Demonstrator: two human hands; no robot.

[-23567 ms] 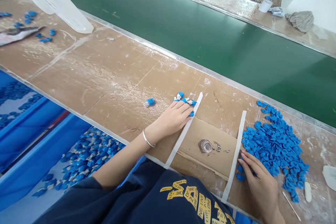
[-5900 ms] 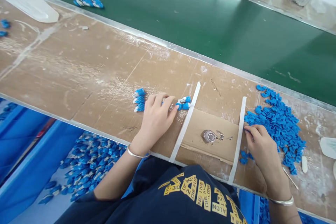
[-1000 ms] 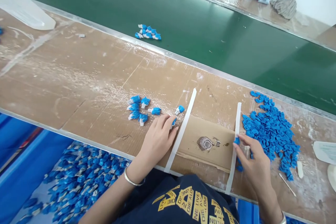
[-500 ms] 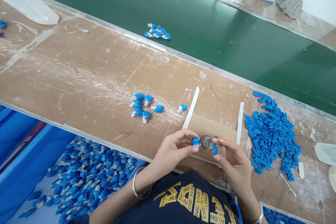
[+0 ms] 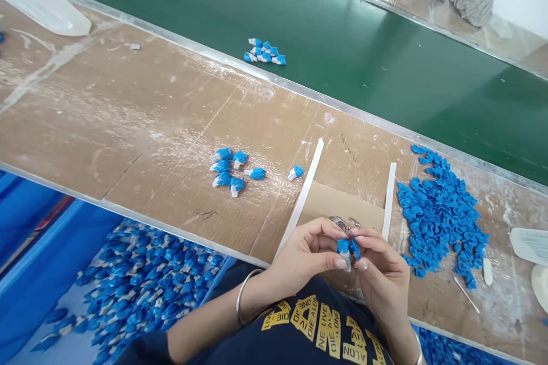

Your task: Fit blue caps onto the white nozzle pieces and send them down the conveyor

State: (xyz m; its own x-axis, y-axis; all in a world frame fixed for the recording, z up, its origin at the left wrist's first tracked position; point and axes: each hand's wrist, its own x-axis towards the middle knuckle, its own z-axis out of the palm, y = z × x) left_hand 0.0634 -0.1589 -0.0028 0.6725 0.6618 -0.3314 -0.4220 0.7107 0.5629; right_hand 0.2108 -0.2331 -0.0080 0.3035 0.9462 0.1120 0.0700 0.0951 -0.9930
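Observation:
My left hand [image 5: 305,255] and my right hand [image 5: 379,271] meet in front of my chest, over the near edge of the cardboard pad [image 5: 334,205]. Both pinch small blue parts [image 5: 347,247] pressed together between the fingertips; a white piece shows under the blue. A pile of loose blue caps [image 5: 440,214] lies just right of my right hand. Several blue-and-white joined pieces [image 5: 229,170] lie on the bench left of my left hand, with a single one [image 5: 295,172] closer to the white strip [image 5: 305,194].
A green conveyor belt [image 5: 342,40] runs behind the bench and carries a small cluster of blue-and-white pieces [image 5: 265,51]. A blue bin [image 5: 141,291] full of such pieces sits below left. A second white strip [image 5: 389,199], a thin stick [image 5: 466,295] and white items lie right.
Both hands left the bench sides and came together near my body, each bringing a blue part; the two parts now touch. The cluster on the belt has drifted right.

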